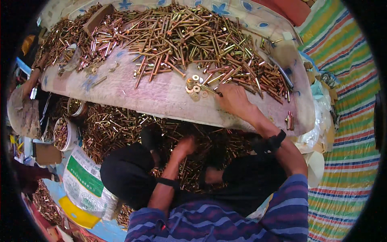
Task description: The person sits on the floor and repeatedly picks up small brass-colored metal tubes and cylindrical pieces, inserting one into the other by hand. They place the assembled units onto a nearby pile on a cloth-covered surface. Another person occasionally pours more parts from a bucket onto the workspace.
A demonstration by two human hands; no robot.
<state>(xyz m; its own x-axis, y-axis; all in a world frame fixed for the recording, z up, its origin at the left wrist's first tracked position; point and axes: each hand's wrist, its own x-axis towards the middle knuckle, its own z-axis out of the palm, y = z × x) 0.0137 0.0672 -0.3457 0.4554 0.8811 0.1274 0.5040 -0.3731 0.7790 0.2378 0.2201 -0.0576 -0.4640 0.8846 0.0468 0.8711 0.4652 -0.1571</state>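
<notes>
On the cloth-covered table, my right hand [234, 98] is closed, its fingers pinched on a thin brass-coloured bolt [206, 88]. The bolt points left toward a small cluster of flat washers [190, 82], some stacked and some lying loose. Beyond them spreads a large heap of long brass-coloured bolts [181, 34]. My left hand [185, 146] is lower, below the table's front edge and over a second mass of bolts [117, 131]. Shadow and blur hide its fingers, so whether it holds anything does not show.
White buckets [71, 137] of bolts and a white-green sack [88, 181] stand on the left. Another person's arm [34, 78] reaches in at the far left near a clear container [70, 56]. Striped sheeting [342, 133] lies right of the table. A wooden block [98, 19] rests in the heap.
</notes>
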